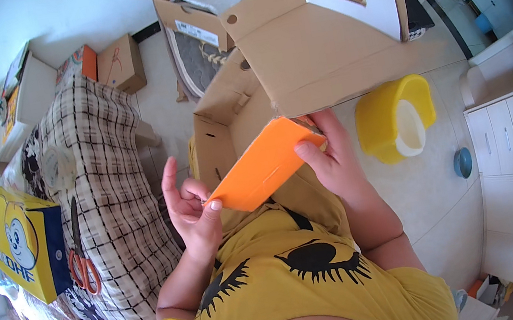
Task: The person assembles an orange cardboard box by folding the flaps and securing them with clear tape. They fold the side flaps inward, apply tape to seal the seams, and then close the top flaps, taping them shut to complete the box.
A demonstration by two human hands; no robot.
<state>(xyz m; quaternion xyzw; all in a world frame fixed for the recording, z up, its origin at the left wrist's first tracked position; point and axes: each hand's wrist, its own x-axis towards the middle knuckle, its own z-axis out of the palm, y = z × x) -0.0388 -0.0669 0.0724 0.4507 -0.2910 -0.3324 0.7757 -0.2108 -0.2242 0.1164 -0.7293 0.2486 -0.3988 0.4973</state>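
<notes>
A large cardboard box (312, 49) stands open on my lap, brown inside, with an orange flap (264, 165) at its near end. My left hand (193, 204) pinches the flap's left corner between thumb and finger, the other fingers raised. At the opposite corner my right hand (330, 154) grips the flap, thumb on its orange face and fingers behind, partly hidden. Beyond, the box's upper side shows a white panel (353, 5) with a cut-out handle hole.
To the left, a checked cloth (101, 145) covers a surface holding orange-handled scissors (83, 270) and a yellow-and-blue carton (26, 246). A yellow potty (372, 120) and a blue bowl (463, 162) sit on the tiled floor at right, near white drawers (504, 139).
</notes>
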